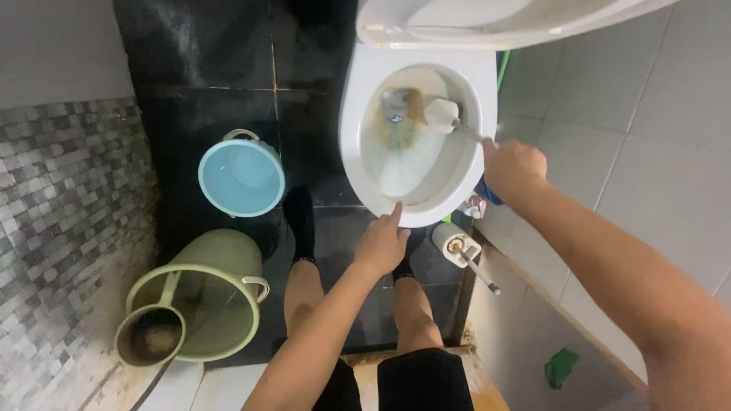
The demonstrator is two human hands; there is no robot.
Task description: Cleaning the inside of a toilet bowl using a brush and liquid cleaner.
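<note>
- Scrubbing with one toilet brush [442,114], my right hand [512,166] fisted tight around its handle at the bowl's right side; the white head is down inside, on the brown staining.
- My left hand [381,243] rests fingertips on the near rim of the one toilet [358,144], fingers loosely spread, pinching nothing.
- Two buckets stand left: a blue bucket [241,176] farther, a green bucket [199,297] nearer, one scoop [150,335] leaning on it.
- One brush holder [457,243] sits right of my feet.

Even, soft indoor light, no hard shadows. Black floor tiles [228,53] at 11 o'clock underexposed. Wide-angle bending at edges; slight overall softness.
</note>
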